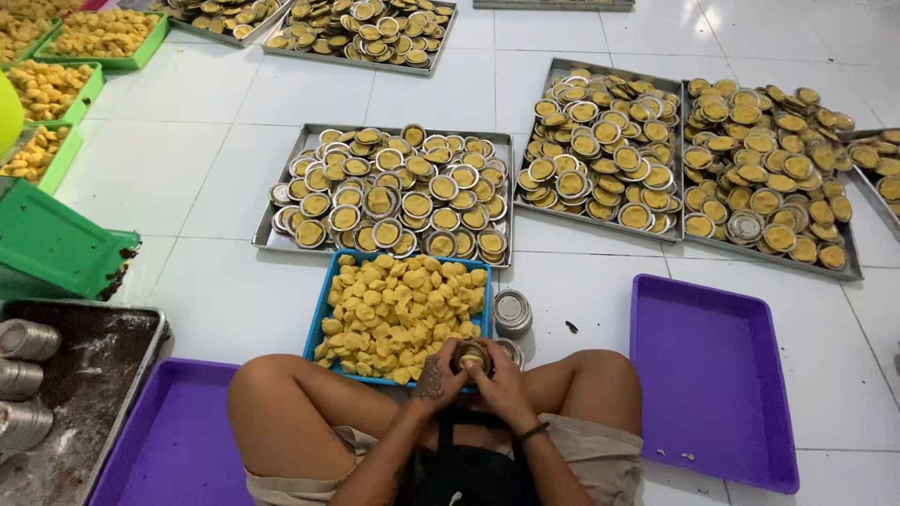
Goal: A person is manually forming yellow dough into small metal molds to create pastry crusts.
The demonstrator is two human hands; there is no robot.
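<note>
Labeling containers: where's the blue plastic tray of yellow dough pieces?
Head view, centre: the blue plastic tray of yellow dough pieces lies on the white tiled floor, just beyond the person's knees, below a metal tray of filled round tins.

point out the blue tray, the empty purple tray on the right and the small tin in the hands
blue tray (323, 302), head view, its left rim
purple tray (712, 375), head view, bare floor
small tin (472, 357), head view, its top

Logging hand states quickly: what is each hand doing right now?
Left hand: closed around the small round metal tin.
Right hand: closed on the same tin from the other side.
</note>
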